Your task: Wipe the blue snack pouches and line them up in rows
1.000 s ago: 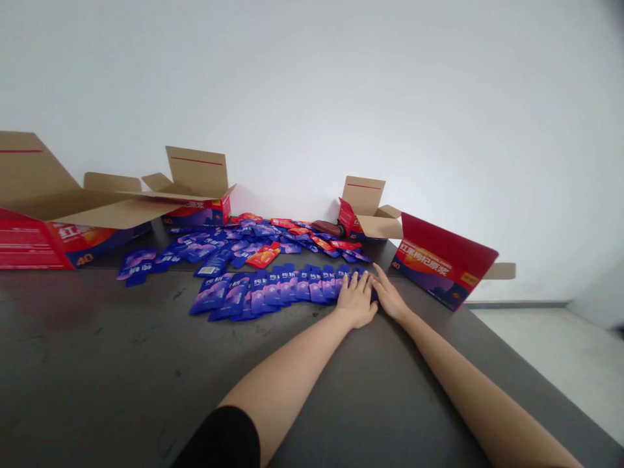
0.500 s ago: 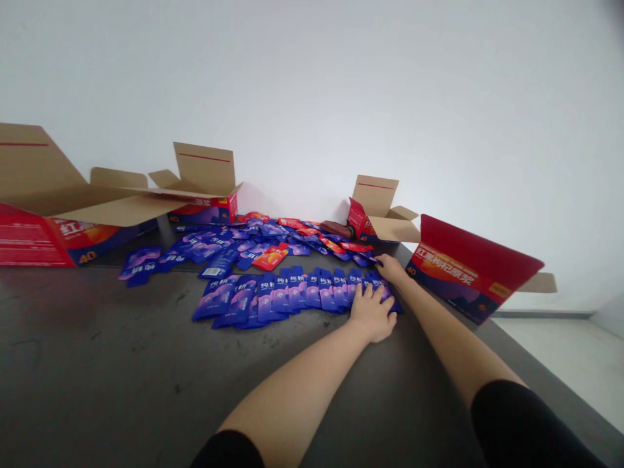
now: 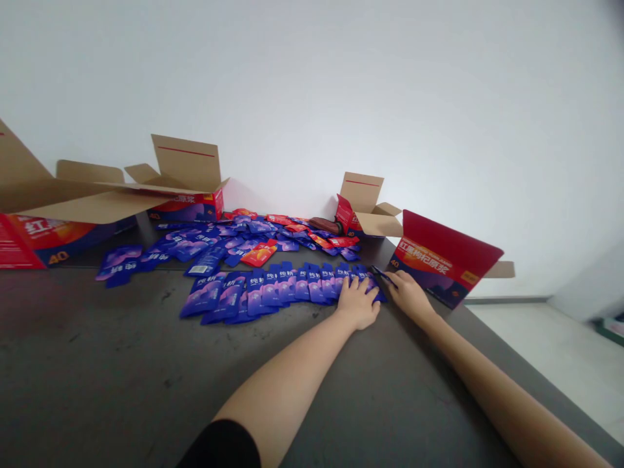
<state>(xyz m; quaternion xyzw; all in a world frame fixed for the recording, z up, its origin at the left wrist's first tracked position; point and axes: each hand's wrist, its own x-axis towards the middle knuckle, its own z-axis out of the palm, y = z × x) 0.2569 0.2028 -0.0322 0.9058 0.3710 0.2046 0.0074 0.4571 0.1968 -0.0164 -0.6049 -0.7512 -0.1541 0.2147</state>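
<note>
An overlapping row of blue-purple sachets [image 3: 263,289] lies on the dark table. Over its right end rests my left hand [image 3: 358,304], palm down with fingers spread across the last sachets. Just to the right, my right hand [image 3: 409,296] pinches a dark blue sachet [image 3: 383,274], seen almost edge-on at the end of the row. Behind the row is a loose heap of blue sachets [image 3: 253,225], with several red sachets among them; one red sachet [image 3: 260,253] lies at the heap's front.
Open red-and-blue cartons stand around the heap: a large carton [image 3: 63,237] at left, another carton [image 3: 188,207] behind it, a small carton [image 3: 361,224] at the back and a carton [image 3: 439,260] beside my right hand. A brown object [image 3: 325,225] lies by the heap. The wall [image 3: 292,97] is behind.
My right hand has drawn back from the heap's edge to the row's right end, holding a sachet. My left hand stays on the row. The whole view has shifted slightly.
</note>
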